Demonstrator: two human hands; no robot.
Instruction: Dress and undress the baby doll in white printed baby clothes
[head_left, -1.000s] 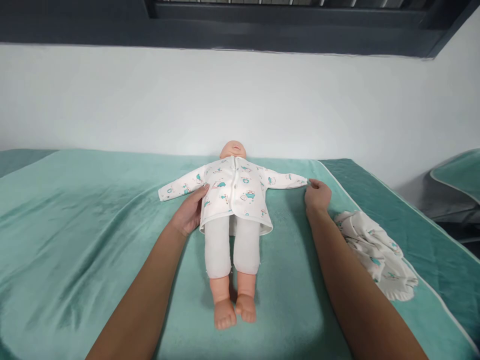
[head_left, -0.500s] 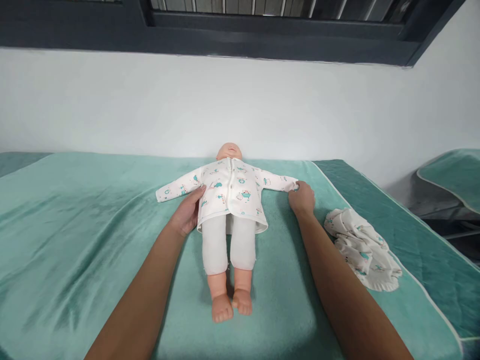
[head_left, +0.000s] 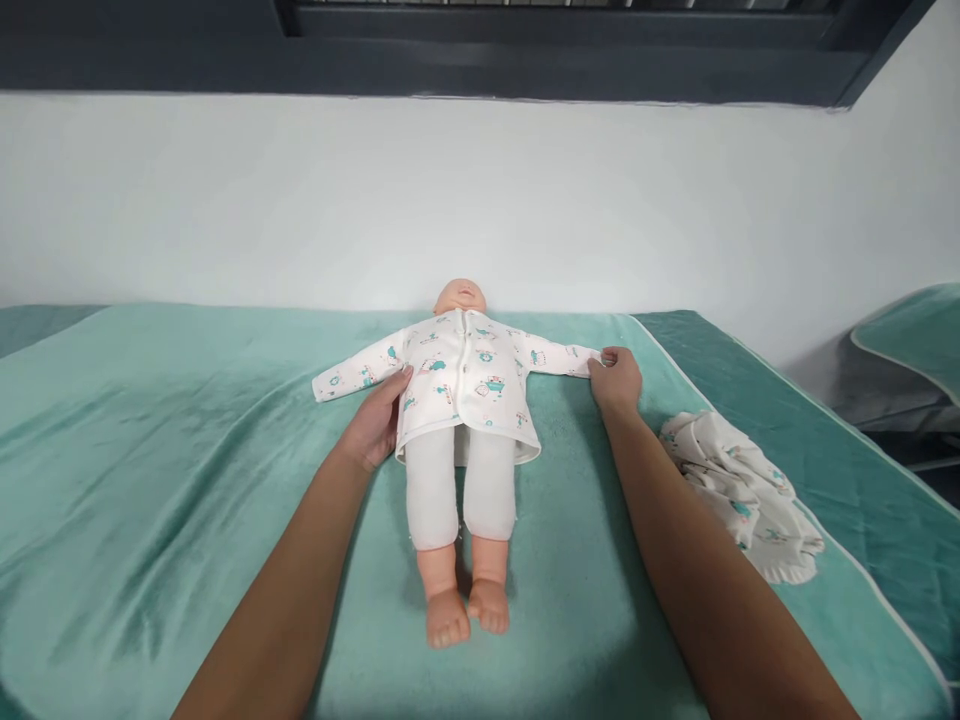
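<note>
A baby doll (head_left: 489, 500) lies on its back with its feet towards me. It wears a white printed baby jacket (head_left: 484, 355), fastened down the front, with both sleeves spread sideways. White fabric covers its legs, and the feet are bare. At the jacket's side, below the armpit, my left hand (head_left: 379, 420) grips with the thumb on top; its other fingers are mostly hidden. My right hand (head_left: 618, 380) is closed in a pinch on the cuff of the sleeve (head_left: 559, 358) on the right.
A green blanket (head_left: 187, 450) with light edging covers the bed. Crumpled white printed clothing (head_left: 750, 490) lies to the right, partly behind my forearm. The white wall (head_left: 450, 200) rises just behind the doll's head, with a dark window frame (head_left: 525, 55) above it.
My right hand has shifted slightly outward and up, and the sleeve on the right is pulled a little straighter. My left hand stays at the jacket's side. The view has tilted slightly.
</note>
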